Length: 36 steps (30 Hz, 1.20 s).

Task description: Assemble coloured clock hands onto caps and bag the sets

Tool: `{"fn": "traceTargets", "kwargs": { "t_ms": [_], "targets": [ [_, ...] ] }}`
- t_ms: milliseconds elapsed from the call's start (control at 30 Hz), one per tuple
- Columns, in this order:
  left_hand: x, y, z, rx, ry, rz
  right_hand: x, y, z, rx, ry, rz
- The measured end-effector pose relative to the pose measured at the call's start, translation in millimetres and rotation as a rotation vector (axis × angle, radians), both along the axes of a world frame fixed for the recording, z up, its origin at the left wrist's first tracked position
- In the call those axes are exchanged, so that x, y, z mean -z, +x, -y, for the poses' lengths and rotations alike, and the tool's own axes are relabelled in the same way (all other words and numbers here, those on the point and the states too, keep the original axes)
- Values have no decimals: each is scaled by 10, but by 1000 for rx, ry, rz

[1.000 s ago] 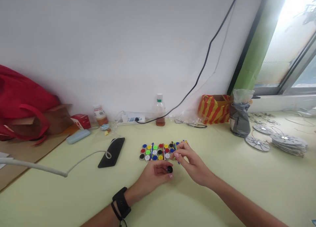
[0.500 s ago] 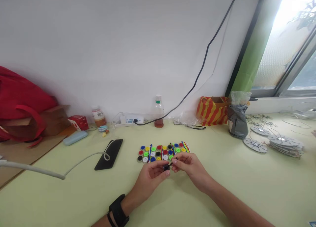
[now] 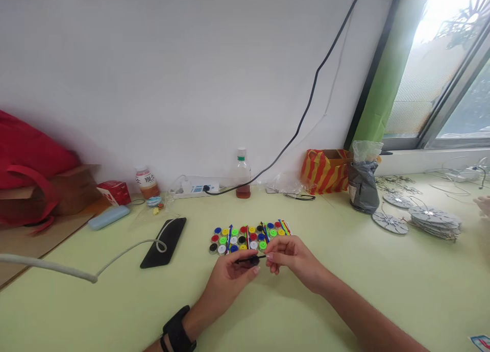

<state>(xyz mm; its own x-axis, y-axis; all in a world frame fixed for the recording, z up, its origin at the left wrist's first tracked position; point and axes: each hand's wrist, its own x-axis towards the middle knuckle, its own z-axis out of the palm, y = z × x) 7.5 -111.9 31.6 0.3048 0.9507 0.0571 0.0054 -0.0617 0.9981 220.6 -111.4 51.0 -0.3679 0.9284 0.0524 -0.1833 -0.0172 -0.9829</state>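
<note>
My left hand (image 3: 225,278), with a black band on its wrist, is closed on a small black round piece (image 3: 253,260) between thumb and fingers. A thin black rod (image 3: 262,257) sticks out of the piece to the right, and dark material shows on its left too. My right hand (image 3: 293,260) pinches the right end of the rod. Just beyond my hands lies a set of coloured round pieces (image 3: 234,241) in red, blue, yellow, green, white and black. Coloured sticks (image 3: 247,237) stand in strips between them; my fingers partly cover the near right side.
A black phone-like slab (image 3: 164,244) lies left under a grey cable (image 3: 126,250). Along the wall are a power strip (image 3: 195,187), a bottle (image 3: 243,176) and a striped bag (image 3: 323,172). Stacked grey discs (image 3: 434,222) sit right, near part of another person's hand (image 3: 483,205).
The black rod has turned from slanting to nearly level. More dark material shows left of the round piece. The camera view has shifted slightly to the right.
</note>
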Motion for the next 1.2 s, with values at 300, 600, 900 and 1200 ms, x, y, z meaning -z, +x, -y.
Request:
{"fn": "traceTargets", "kwargs": {
  "t_ms": [300,600,900,1200],
  "targets": [
    [-60,-10,28,-44,71,-38,63,-26,-12,-22,98,91],
    [-65,-34,29,-29,93,-25,95,41,-43,-35,176,175],
    [17,-55,10,37,141,-43,41,101,-5,-112,130,252],
    [-69,-83,23,82,154,-49,26,85,5,-87,204,245]
  ]
}}
